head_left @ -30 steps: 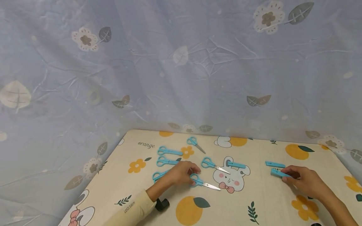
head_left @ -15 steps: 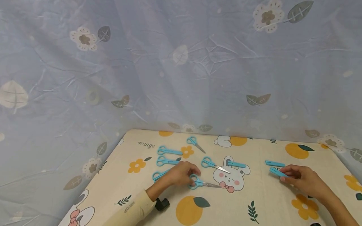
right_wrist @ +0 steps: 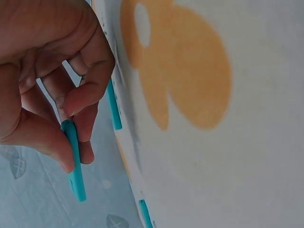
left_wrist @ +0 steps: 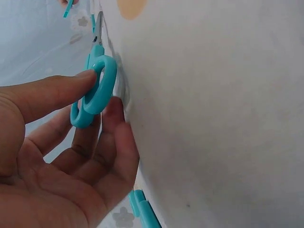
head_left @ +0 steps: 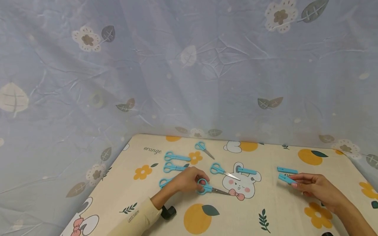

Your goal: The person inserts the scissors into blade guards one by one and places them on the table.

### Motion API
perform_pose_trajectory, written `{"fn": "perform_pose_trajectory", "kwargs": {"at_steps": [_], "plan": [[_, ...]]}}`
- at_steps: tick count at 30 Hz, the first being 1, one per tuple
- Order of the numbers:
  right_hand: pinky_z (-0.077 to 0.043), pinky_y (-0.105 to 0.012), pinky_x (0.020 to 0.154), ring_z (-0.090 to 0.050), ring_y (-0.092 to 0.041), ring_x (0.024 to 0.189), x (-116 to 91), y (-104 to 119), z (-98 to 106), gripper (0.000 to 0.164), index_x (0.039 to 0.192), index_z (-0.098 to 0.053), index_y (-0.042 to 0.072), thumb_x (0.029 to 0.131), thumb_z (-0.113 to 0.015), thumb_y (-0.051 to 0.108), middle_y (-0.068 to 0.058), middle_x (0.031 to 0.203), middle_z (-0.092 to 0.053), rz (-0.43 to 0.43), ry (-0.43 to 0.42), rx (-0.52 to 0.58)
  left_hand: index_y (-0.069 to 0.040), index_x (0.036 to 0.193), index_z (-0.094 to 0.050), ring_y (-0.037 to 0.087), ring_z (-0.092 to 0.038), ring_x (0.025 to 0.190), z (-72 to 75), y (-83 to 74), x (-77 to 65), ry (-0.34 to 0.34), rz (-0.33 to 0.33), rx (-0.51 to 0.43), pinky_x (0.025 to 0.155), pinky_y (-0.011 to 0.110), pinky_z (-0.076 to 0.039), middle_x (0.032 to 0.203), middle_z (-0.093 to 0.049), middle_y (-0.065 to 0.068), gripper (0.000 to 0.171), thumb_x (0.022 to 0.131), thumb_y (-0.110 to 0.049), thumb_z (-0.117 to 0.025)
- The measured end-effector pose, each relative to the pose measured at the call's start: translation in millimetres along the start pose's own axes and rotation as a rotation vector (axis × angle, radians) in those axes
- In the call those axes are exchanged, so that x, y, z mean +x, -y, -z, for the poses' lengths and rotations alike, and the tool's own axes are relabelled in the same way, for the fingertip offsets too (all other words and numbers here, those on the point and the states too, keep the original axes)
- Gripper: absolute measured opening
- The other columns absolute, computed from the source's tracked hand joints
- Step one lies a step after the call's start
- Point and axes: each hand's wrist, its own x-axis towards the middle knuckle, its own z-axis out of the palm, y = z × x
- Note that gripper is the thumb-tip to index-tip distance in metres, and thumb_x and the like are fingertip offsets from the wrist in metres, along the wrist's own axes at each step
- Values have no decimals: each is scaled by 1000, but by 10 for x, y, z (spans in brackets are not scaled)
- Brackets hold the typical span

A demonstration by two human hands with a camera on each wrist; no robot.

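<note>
My left hand (head_left: 190,179) pinches the light-blue handles of a pair of scissors (head_left: 208,188), bare blades pointing right. In the left wrist view the thumb presses on the handle loops of these scissors (left_wrist: 107,85), which are held just off the cloth. Over on the right, my right hand (head_left: 317,189) holds a light-blue scissors cover (head_left: 284,178) between thumb and fingers, its free end pointing left. The right wrist view has this cover (right_wrist: 72,152) in the fingertips, raised above the table. A wide gap separates the blades from the held cover.
Two bare-bladed scissors lie beyond my left hand, one nearer (head_left: 217,168) and one farther (head_left: 200,146). Several covered scissors (head_left: 177,158) are lined up at left, one partly behind my arm. Loose covers rest mid-table (head_left: 247,171) and beside my right hand (head_left: 287,170). A patterned curtain (head_left: 189,82) hangs behind.
The scissors in my left hand have lifted slightly and turned, so the blades look narrower. My right hand has raised its cover and brought it a little to the left.
</note>
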Motion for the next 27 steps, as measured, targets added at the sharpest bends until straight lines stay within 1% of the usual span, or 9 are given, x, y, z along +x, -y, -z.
{"fn": "perform_pose_trajectory", "kwargs": {"at_steps": [4,8,10,13,17,22,27], "plan": [[-57,-27,72,-61,-12,84,-14,41,-12,19,122,-81,28,106,-71,28,18,102,-74,-13,37,43,-6,113,-81,9,-56,75,24,17,-16,-2,-22,-55,66,17,-48,88,-73,0,26,89,6,-79],[-57,-26,73,-62,-10,86,-19,86,-34,19,122,-80,29,108,-68,27,18,103,-73,-17,71,66,-3,115,-79,8,-65,86,39,42,-27,9,-34,-120,72,17,-54,101,-79,8,24,93,6,-76],[-57,-25,73,-61,-10,87,-18,109,-45,20,124,-79,28,109,-67,28,18,104,-72,-11,88,67,-2,116,-78,7,-68,91,45,47,-31,17,-28,-146,75,16,-56,106,-80,8,24,94,6,-76],[-55,-25,73,-61,-10,87,-8,122,-59,20,125,-78,31,109,-66,28,17,104,-70,12,131,72,1,119,-76,8,-71,96,53,56,-38,25,-20,-179,74,17,-58,108,-80,9,24,95,6,-75],[-54,-24,71,-61,-10,86,7,144,-89,20,123,-78,35,110,-65,27,15,104,-70,32,183,96,3,121,-74,12,-72,93,62,70,-48,27,-1,-235,71,22,-62,107,-79,12,25,97,6,-72],[-54,-23,69,-62,-9,85,33,149,-109,21,118,-80,36,109,-66,24,15,102,-74,31,207,147,4,123,-73,14,-74,83,76,88,-52,13,39,-310,70,31,-66,105,-78,11,25,97,6,-71],[-55,-21,69,-64,-7,85,53,130,-121,25,116,-81,37,111,-63,20,16,103,-76,33,240,200,5,124,-72,14,-75,79,86,117,-48,-1,68,-371,70,35,-68,102,-77,9,27,97,5,-71]]}}
